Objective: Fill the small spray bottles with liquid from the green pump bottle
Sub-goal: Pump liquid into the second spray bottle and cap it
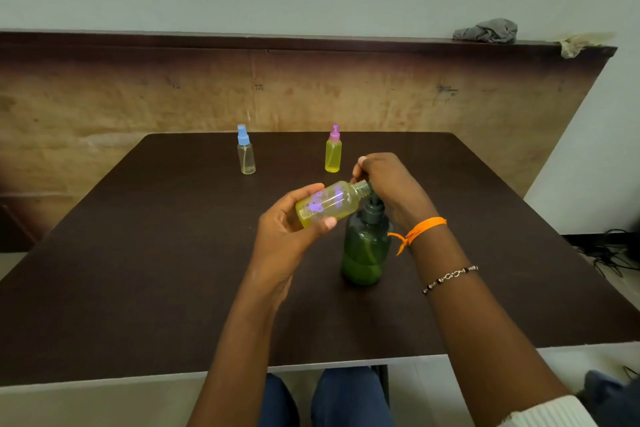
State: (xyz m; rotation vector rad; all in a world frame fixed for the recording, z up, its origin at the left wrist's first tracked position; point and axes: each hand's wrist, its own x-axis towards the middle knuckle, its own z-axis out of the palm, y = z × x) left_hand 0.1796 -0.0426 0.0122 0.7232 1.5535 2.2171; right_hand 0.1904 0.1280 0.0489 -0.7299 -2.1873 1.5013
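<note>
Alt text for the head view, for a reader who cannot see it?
Left hand holds an uncapped small bottle tilted, its neck at the green pump bottle, whose pump the right hand covers. Behind on the table stand a blue-capped bottle, nearly empty, and a pink-capped bottle, full of yellow liquid.

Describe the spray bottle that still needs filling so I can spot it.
Look at the far edge of the dark table. Two small spray bottles stand there; take the left one. It has a blue cap and looks almost empty, unlike the pink-capped bottle full of yellow liquid.
</note>
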